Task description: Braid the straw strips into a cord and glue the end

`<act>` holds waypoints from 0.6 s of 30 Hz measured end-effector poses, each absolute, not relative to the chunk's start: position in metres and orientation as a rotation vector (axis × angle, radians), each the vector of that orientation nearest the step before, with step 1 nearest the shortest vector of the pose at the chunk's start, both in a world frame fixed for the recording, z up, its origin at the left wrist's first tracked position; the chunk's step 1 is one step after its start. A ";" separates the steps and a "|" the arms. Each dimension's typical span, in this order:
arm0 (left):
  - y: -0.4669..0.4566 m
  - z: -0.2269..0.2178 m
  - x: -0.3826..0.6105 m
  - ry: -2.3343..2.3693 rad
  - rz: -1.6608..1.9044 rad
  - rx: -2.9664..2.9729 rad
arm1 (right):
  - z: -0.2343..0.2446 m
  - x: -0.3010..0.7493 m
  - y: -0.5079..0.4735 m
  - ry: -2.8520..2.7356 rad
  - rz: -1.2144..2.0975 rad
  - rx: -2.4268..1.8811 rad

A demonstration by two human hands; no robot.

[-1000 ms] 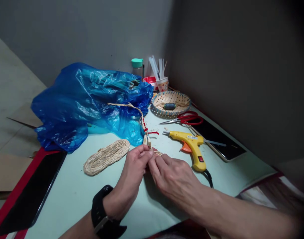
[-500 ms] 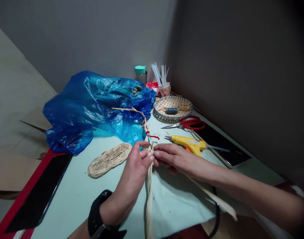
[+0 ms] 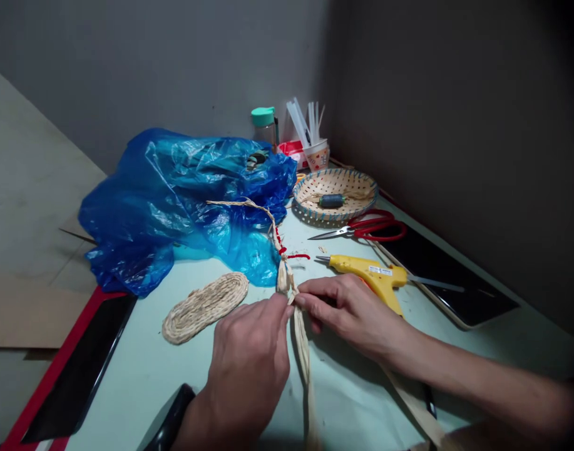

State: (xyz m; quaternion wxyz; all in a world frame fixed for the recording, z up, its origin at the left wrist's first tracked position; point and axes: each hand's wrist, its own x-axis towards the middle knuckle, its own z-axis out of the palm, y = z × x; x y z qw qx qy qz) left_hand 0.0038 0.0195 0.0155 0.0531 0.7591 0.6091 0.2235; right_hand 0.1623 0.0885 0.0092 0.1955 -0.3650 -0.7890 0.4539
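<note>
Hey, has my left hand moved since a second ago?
Yes: judged against the coiled straw oval on the tabletop, your left hand has shifted slightly back toward you.

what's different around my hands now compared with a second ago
Your left hand has turned so its back faces up. Your right hand has swung outward, pinching the straw strands and hiding the lower handle of the glue gun. A long bundle of those strands now extends toward you. The coiled straw piece, scissors and basket stayed put.
</note>
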 end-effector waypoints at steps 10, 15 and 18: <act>0.007 -0.012 0.023 1.663 0.806 3.146 | 0.001 0.163 0.093 -1.832 1.877 -0.881; 0.014 0.010 0.012 1.626 1.123 2.479 | 0.003 0.164 0.091 -1.774 1.893 -0.848; 0.028 0.019 0.001 1.807 1.104 1.853 | 0.005 0.164 0.090 -1.819 1.851 -0.855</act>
